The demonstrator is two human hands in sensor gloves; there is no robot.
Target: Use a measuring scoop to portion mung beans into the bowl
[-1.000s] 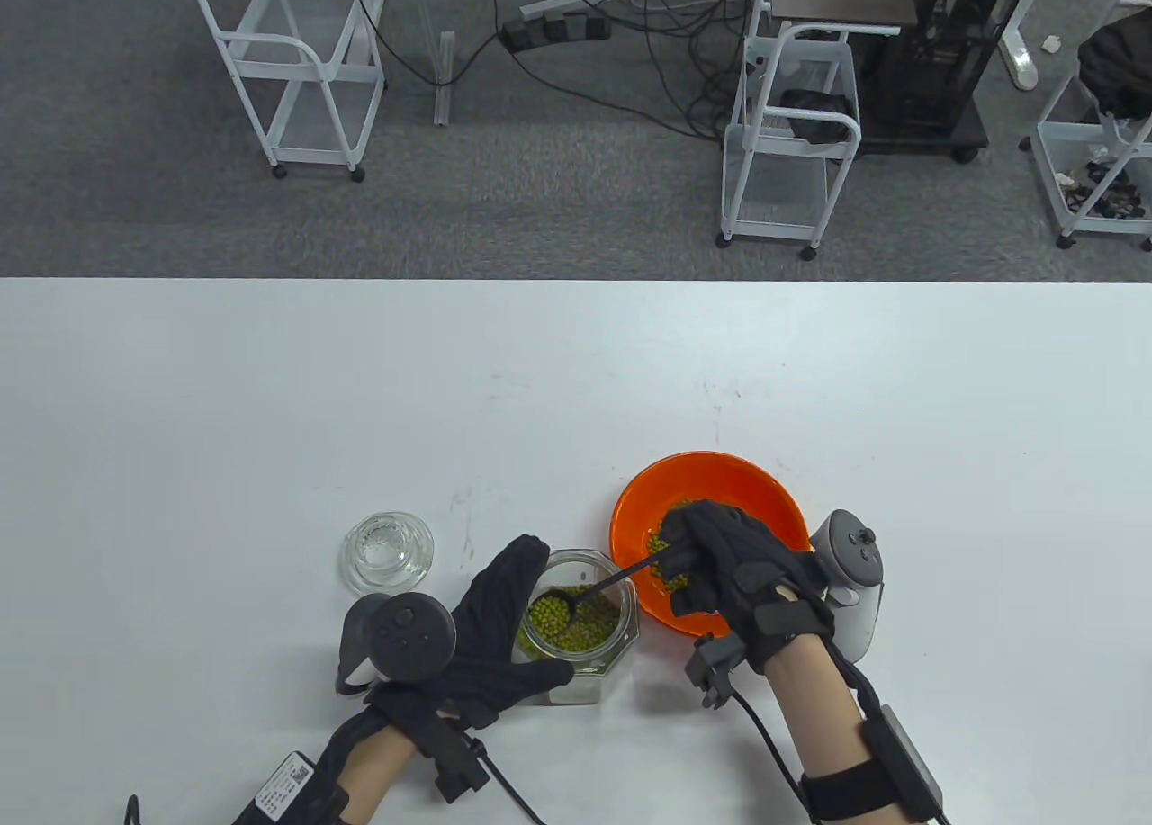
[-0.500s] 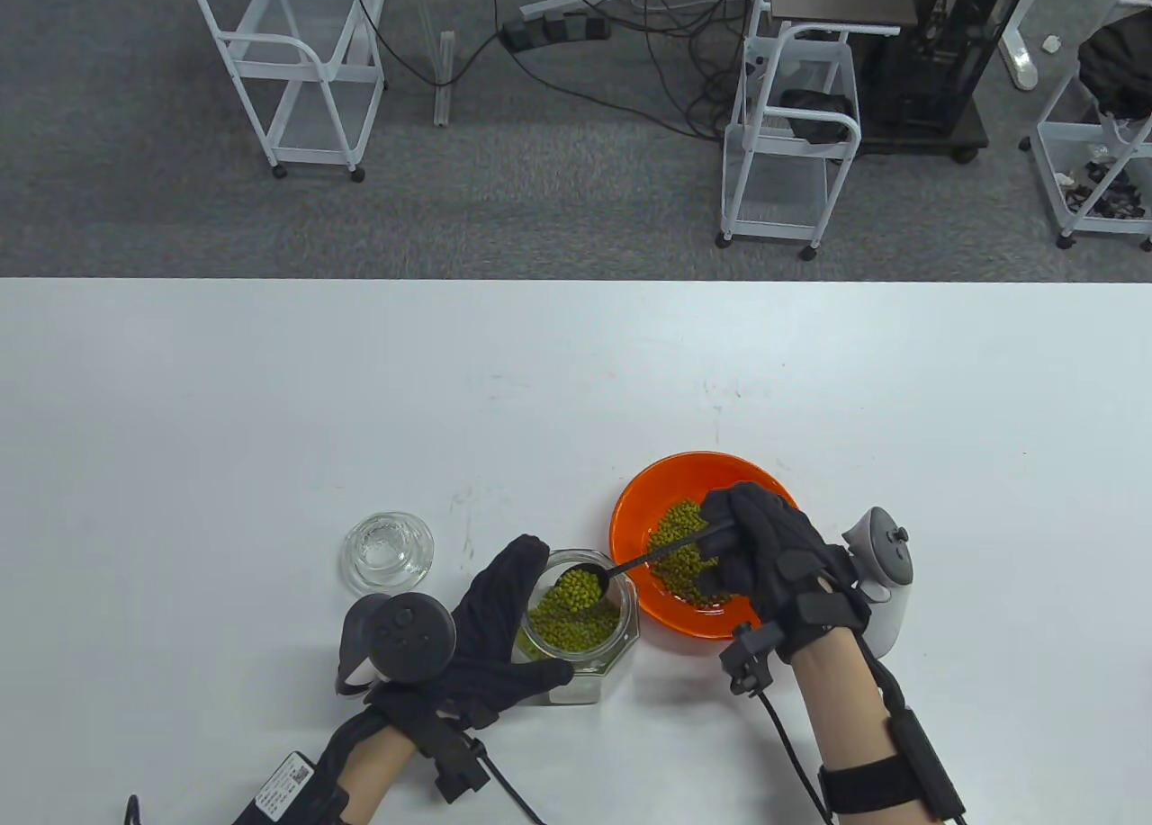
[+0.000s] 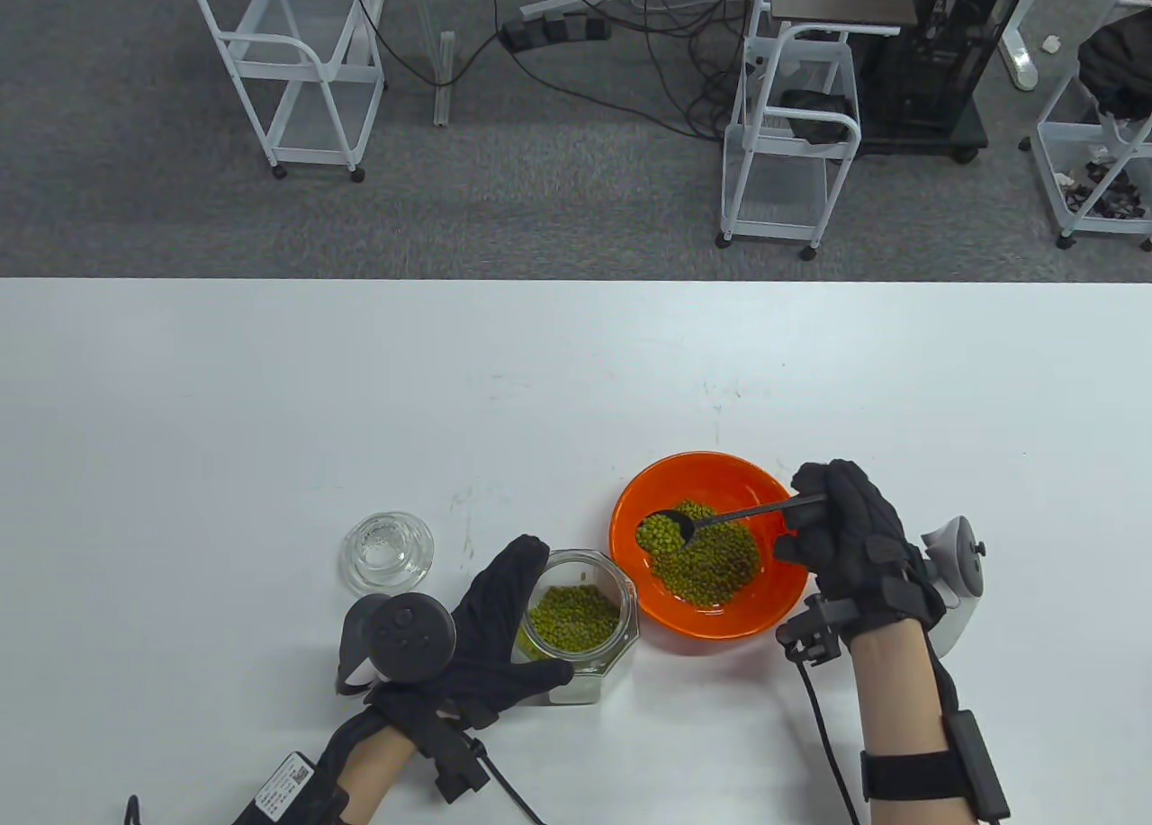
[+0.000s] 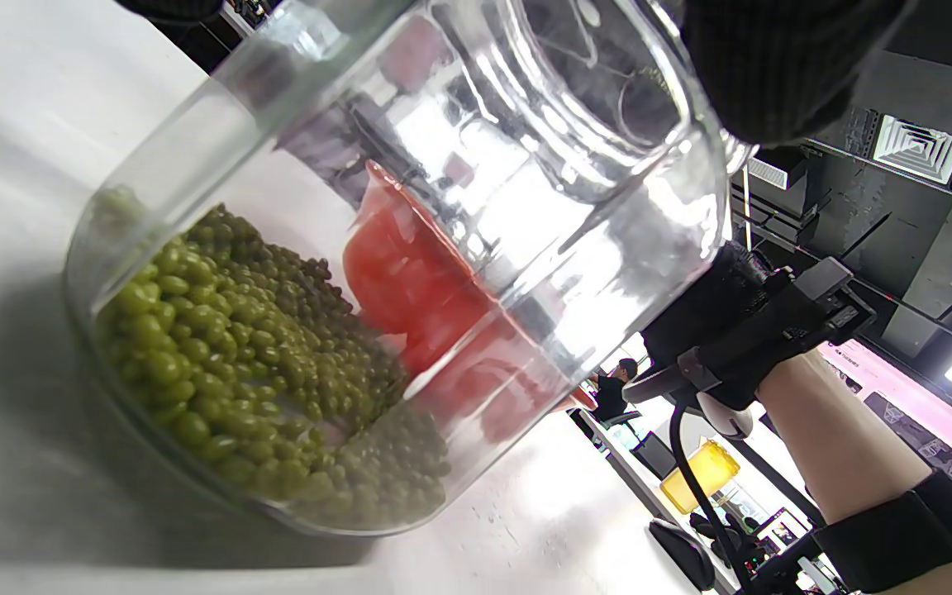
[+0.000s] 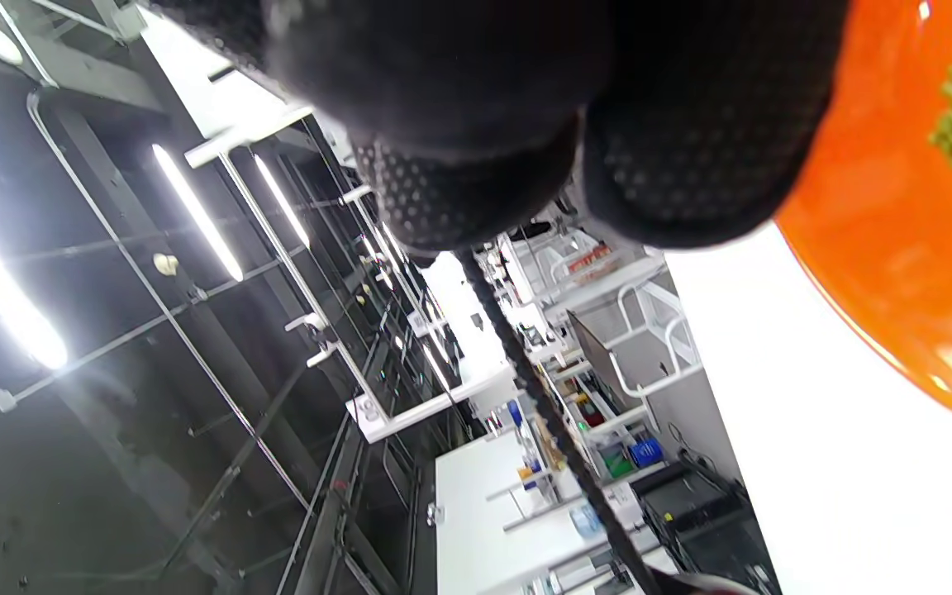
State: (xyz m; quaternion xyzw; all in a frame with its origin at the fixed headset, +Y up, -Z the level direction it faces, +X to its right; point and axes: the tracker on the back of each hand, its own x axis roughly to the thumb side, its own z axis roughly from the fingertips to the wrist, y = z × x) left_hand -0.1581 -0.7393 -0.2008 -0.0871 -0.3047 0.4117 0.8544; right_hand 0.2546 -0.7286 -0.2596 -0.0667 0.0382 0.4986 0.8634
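A glass jar (image 3: 583,625) with mung beans (image 3: 573,622) at its bottom stands near the table's front edge. My left hand (image 3: 490,632) grips it from the left, fingers and thumb around its sides. The jar (image 4: 410,273) fills the left wrist view. To its right sits an orange bowl (image 3: 778,593) holding a heap of beans (image 3: 711,560). My right hand (image 3: 841,537) pinches the handle of a black measuring scoop (image 3: 720,521). The scoop's cup, full of beans, hovers over the bowl's left part. In the right wrist view the fingertips (image 5: 683,132) sit beside the bowl's rim (image 5: 881,273).
The jar's glass lid (image 3: 389,551) lies on the table left of the jar. White wire carts (image 3: 297,60) and cables stand on the floor beyond the table's far edge. Bare white tabletop (image 3: 360,393) stretches behind and to both sides.
My right hand lifted the filled scoop out of the jar and carried it right, over the bowl. The left hand and jar stayed put.
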